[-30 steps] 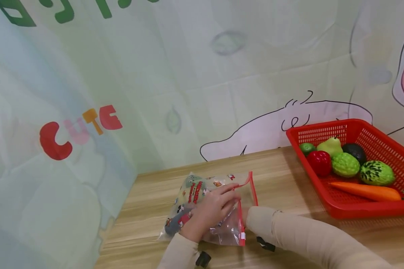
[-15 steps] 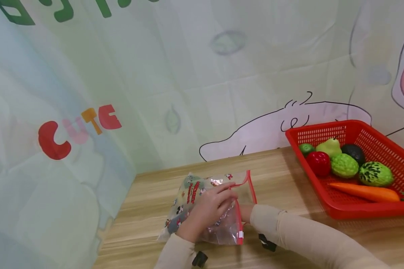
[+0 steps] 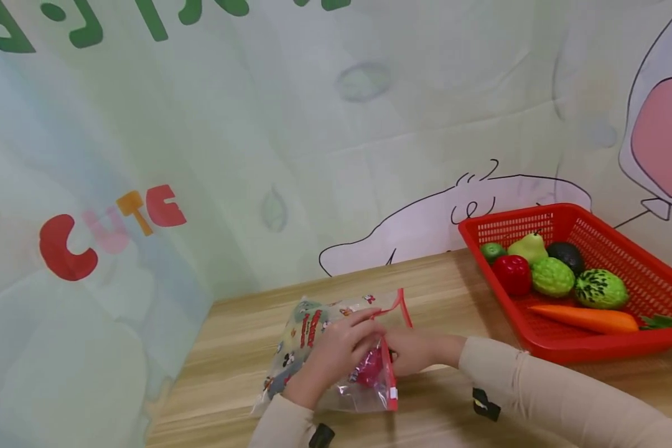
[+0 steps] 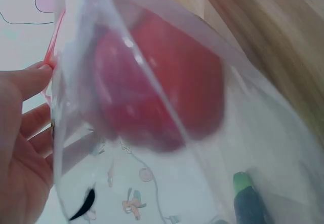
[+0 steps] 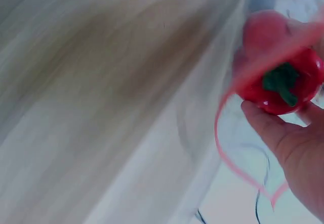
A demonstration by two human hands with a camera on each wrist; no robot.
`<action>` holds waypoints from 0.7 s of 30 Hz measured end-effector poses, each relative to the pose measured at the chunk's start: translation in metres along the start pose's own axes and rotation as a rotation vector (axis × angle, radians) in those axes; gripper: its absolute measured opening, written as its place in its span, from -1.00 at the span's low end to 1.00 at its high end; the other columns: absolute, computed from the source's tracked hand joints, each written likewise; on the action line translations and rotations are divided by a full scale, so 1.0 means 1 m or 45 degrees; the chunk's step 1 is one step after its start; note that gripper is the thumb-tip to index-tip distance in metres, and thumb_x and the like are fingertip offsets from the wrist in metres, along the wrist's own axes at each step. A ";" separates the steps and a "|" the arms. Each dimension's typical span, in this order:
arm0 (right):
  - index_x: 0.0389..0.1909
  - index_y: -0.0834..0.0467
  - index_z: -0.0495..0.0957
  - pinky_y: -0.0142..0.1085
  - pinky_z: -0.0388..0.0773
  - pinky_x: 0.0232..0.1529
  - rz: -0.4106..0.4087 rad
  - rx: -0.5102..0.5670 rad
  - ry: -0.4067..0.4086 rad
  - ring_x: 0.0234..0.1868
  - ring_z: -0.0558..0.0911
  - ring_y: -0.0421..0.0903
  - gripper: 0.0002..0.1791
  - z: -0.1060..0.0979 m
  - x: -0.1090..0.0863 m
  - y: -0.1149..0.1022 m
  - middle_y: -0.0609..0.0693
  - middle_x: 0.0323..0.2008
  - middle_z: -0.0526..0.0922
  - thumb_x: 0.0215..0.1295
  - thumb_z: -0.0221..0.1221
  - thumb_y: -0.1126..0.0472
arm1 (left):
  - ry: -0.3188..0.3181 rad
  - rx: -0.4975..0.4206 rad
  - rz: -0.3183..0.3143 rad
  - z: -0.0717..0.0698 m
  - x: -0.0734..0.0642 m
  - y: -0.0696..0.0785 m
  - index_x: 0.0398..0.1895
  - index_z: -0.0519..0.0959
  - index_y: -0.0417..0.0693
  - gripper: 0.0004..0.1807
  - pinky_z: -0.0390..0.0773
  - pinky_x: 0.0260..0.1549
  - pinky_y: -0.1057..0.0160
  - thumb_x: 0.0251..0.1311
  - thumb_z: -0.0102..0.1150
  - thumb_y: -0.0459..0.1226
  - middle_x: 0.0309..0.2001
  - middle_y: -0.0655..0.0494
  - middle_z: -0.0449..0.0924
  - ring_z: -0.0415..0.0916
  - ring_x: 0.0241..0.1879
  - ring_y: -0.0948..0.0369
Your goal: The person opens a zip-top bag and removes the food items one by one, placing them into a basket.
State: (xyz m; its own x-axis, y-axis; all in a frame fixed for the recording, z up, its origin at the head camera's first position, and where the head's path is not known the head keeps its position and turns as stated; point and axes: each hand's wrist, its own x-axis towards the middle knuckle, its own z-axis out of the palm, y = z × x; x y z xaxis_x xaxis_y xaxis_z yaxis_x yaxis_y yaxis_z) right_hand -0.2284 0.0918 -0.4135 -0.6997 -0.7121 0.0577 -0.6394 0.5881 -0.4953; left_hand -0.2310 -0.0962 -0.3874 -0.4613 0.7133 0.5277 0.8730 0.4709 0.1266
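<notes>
A clear zip bag (image 3: 308,333) with cartoon prints and a red zip edge lies on the wooden table. My left hand (image 3: 336,348) grips the bag near its mouth, thumb against the red edge in the left wrist view. At the opening, my right hand (image 3: 414,350) holds a red bell pepper (image 5: 309,64), its green stem facing the mouth. Through the plastic, the pepper (image 4: 167,82) shows as a blurred red mass. Deeper in the bag lies a dark elongated thing with a green end (image 4: 248,198); its kind is unclear.
At the right, a red plastic basket (image 3: 537,345) holds a carrot (image 3: 585,317), a second red pepper (image 3: 512,275), a pear (image 3: 529,249) and several other green or dark pieces. A printed cloth backdrop (image 3: 291,155) rises behind the table and along its left side.
My right hand has drawn back rightward from deep inside the bag to its mouth, and the red pepper now shows there. My left hand stays on the bag. The head view has shifted slightly.
</notes>
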 end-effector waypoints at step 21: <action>0.08 -0.01 0.35 -0.28 0.57 -0.28 0.453 -0.221 0.208 -0.06 0.46 -0.07 -0.31 -0.134 -0.093 -0.029 -0.07 -0.05 0.49 -0.17 0.36 0.05 | 0.023 -0.011 -0.016 0.002 0.000 0.000 -0.24 0.62 0.15 -0.88 0.58 -0.05 0.22 0.19 0.14 -0.18 0.07 0.13 0.56 0.56 0.00 0.19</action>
State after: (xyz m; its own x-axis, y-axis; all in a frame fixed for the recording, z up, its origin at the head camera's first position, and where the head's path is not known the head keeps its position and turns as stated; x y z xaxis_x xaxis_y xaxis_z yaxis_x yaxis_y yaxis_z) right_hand -0.1877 0.1918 -0.2885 -0.9186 -0.3915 0.0531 -0.3837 0.8519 -0.3564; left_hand -0.2309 -0.0948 -0.3892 -0.4697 0.6977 0.5409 0.8684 0.4754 0.1407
